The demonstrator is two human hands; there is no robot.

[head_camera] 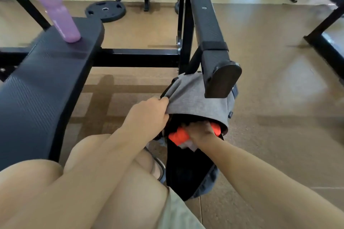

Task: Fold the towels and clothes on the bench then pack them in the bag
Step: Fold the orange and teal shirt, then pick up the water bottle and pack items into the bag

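orange rolled cloth (179, 136), prob a towel or top, sits right in the mouth of the bag (197, 98) on the floor, w/ the right hand (202, 130) curled over its middle & pushing it down inside; fingers wrap the roll so that hand is closed on it. looks soft & light, squashes easy, not slippery, nothing fragile abt it, but a roll like that will spring loose if let go early, so best hold is across the middle w/ the whole hand, as now, keeping it bunched till it's seated deep. left hand (149, 112) pinches the grey flap edge of the bag & pulls it up & back to keep the opening wide; the flap is limp fabric, drapes over a black frame foot (222, 80), so it needs holding or it'll flop shut. inside the bag: the orange roll, a bit of white cloth (188, 145) just under/beside it, rest is dark, can't tell what else. counter (42, 87) at left carries only a purple bottle (55, 9) in view, no clothes visible on it, so packing seems near its end, imo. weight plate (105, 10) lies on the floor well apart.
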